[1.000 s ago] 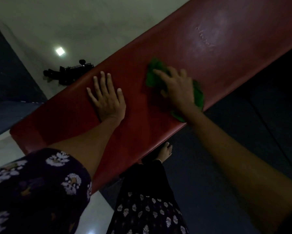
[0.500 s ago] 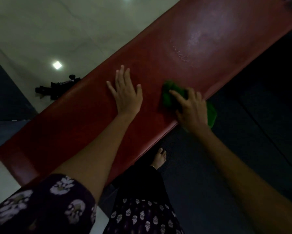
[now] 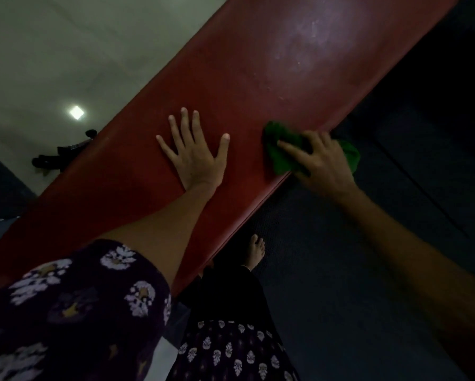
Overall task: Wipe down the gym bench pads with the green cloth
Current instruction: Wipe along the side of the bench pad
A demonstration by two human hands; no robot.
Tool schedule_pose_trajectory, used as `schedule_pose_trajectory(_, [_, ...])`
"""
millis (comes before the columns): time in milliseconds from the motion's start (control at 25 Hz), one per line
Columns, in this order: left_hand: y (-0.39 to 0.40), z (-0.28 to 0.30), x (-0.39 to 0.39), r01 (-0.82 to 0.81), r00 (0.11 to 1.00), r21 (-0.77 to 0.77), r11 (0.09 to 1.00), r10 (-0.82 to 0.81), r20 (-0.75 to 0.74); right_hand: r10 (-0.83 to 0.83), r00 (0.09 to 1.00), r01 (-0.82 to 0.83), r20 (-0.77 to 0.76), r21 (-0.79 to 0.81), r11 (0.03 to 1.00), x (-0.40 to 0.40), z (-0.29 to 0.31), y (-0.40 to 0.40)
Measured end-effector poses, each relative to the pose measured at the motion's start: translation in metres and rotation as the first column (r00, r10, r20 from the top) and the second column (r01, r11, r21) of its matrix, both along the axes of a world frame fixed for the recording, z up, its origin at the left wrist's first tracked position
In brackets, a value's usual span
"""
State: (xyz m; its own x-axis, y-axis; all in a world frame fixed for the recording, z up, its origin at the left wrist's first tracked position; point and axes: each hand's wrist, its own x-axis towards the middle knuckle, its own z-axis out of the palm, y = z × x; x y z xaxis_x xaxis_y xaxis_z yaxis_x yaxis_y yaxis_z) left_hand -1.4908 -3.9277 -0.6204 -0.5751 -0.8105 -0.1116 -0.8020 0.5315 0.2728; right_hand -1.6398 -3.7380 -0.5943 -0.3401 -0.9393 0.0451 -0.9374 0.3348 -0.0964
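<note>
Red vinyl bench pad (image 3: 258, 86), running diagonally lower L to upper R, dull sheen patch near upper end. Green cloth (image 3: 281, 155) bunched at pad's near edge, partly draped over side. R hand (image 3: 318, 160) on top of cloth, fingers curled round it, index finger stretched along fabric, pressing it to edge. L hand (image 3: 195, 158) flat on pad just beside cloth, not touching it; fingers straight & spread, thumb out, holding nothing. Dark floral sleeve (image 3: 74, 306) on L arm. Bare foot (image 3: 255, 251) on dark mat (image 3: 354, 270) below pad edge. Pale tiled floor (image 3: 66, 50) far side w/ light reflection (image 3: 77, 112); black equipment (image 3: 63, 154) there, too dim to ID.
</note>
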Motion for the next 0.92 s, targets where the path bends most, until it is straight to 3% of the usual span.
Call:
schedule_pose_trajectory(80, [0.0, 0.0, 0.001, -0.003, 1.0, -0.011, 1.0, 0.003, 0.003, -0.308, 0.944, 0.314, 0.121, -0.036, 0.949, 0.002, 0.002, -0.006])
schedule_pose_trajectory(160, [0.001, 0.001, 0.0, -0.005, 1.0, -0.013, 1.0, 0.005, 0.004, -0.531, 0.81, 0.546, 0.249, 0.011, 0.838, 0.046, 0.002, -0.019])
schedule_pose_trajectory(200, [0.001, 0.001, 0.0, -0.006, 1.0, -0.019, 1.0, 0.006, 0.009, -0.517, 0.809, 0.538, 0.279, 0.0, 0.843, 0.069, 0.005, -0.024])
schedule_pose_trajectory(280, [0.002, 0.002, 0.0, -0.001, 1.0, -0.025, 1.0, 0.002, 0.015, -0.261, 0.932, 0.274, 0.252, -0.019, 0.961, 0.089, 0.005, -0.018])
schedule_pose_trajectory(360, [0.001, 0.002, 0.0, 0.003, 1.0, -0.026, 1.0, -0.002, 0.018, 0.024, 0.993, -0.025, 0.114, 0.008, 1.0, 0.047, 0.001, -0.001])
schedule_pose_trajectory(400, [0.001, 0.002, 0.0, 0.001, 1.0, -0.022, 1.0, -0.001, 0.018, 0.033, 0.997, -0.034, 0.068, 0.026, 0.999, 0.017, -0.001, 0.006])
schedule_pose_trajectory(480, [0.002, 0.001, -0.001, -0.004, 1.0, -0.018, 1.0, 0.004, 0.017, -0.243, 0.969, 0.243, 0.042, 0.01, 0.97, -0.042, -0.001, 0.013])
schedule_pose_trajectory(560, [0.004, 0.002, -0.002, -0.007, 1.0, -0.034, 0.999, 0.008, 0.028, -0.597, 0.782, 0.596, 0.179, 0.066, 0.8, -0.065, 0.003, 0.01])
schedule_pose_trajectory(640, [0.003, 0.002, -0.002, -0.006, 0.999, -0.029, 1.0, 0.007, 0.043, -0.684, 0.689, 0.678, 0.239, 0.117, 0.725, -0.041, 0.009, -0.005])
schedule_pose_trajectory(680, [0.003, 0.002, -0.002, -0.007, 0.999, -0.03, 1.0, 0.009, 0.051, -0.642, 0.717, 0.639, 0.272, 0.114, 0.761, -0.019, 0.012, -0.011])
schedule_pose_trajectory(800, [0.003, 0.001, -0.002, -0.015, 0.999, -0.038, 0.999, 0.017, 0.05, -0.297, 0.909, 0.299, 0.292, 0.04, 0.953, 0.037, 0.01, -0.006])
schedule_pose_trajectory(880, [0.003, 0.001, -0.003, -0.01, 0.998, -0.034, 0.999, 0.012, 0.058, -0.159, 0.958, 0.153, 0.239, 0.042, 0.987, 0.01, 0.009, 0.003])
schedule_pose_trajectory(920, [0.004, 0.001, -0.003, -0.009, 0.998, -0.029, 1.0, 0.011, 0.064, -0.21, 0.951, 0.196, 0.229, 0.082, 0.977, -0.017, 0.011, 0.004])
